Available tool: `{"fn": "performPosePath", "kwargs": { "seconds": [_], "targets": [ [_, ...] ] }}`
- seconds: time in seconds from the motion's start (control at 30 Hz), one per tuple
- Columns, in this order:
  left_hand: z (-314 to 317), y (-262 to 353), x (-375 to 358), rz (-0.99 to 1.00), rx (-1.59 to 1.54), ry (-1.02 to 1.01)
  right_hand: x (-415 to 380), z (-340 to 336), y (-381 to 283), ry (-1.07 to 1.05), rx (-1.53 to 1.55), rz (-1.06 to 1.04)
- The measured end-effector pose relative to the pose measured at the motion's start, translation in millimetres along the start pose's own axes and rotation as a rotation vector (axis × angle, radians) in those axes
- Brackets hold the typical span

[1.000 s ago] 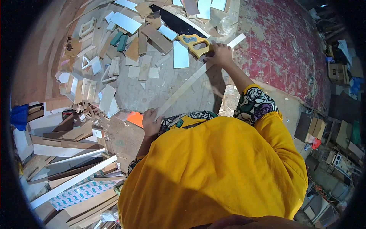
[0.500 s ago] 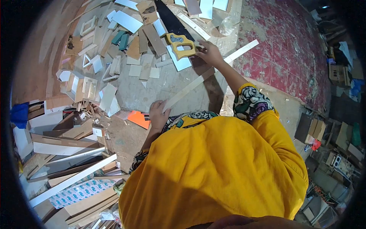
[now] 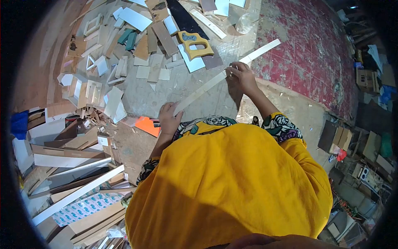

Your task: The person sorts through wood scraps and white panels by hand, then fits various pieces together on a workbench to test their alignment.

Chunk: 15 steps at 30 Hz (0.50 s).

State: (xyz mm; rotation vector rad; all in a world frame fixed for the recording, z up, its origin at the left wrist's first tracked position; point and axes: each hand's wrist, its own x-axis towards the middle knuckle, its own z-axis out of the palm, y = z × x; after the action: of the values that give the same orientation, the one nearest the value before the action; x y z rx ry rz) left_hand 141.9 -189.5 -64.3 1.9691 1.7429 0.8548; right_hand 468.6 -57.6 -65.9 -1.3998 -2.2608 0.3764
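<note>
A long pale wooden strip [image 3: 203, 89] runs diagonally over the worktop, from near my body up to the red area on the right. My left hand [image 3: 169, 119] is closed around its near end. Farther along, my right hand [image 3: 243, 78] grips the strip with fingers over its top near the middle. Beyond the strip lies a handsaw [image 3: 195, 45] with a yellow handle and dark blade, resting on boards, with no hand on it. Beside my left wrist is an orange flat piece [image 3: 147, 125], with a dark object partly hidden against it.
Wood offcuts [image 3: 156, 68] and white board pieces [image 3: 134, 19] cover the worktop's far left. Long planks and boards [image 3: 78, 195] are stacked at lower left. A clear round container [image 3: 244, 24] stands at the back. Cardboard boxes [image 3: 367, 81] and clutter line the right side.
My right hand has left the saw handle and come down and toward me onto the wooden strip. The saw now lies unheld. My left hand stays at the strip's near end.
</note>
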Motion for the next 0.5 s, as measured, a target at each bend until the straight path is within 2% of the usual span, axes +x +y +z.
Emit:
{"fn": "performPosePath", "kwargs": {
  "seconds": [0.27,0.5],
  "targets": [
    [-11.1,3.5,-5.9,-0.059,-0.011,0.021,5.9,3.7,-10.7,0.056,-0.038,0.084],
    [-24.6,-24.4,-31.8,-0.147,0.064,0.056,10.9,3.6,-15.8,0.113,-0.023,0.093]
  ]
}}
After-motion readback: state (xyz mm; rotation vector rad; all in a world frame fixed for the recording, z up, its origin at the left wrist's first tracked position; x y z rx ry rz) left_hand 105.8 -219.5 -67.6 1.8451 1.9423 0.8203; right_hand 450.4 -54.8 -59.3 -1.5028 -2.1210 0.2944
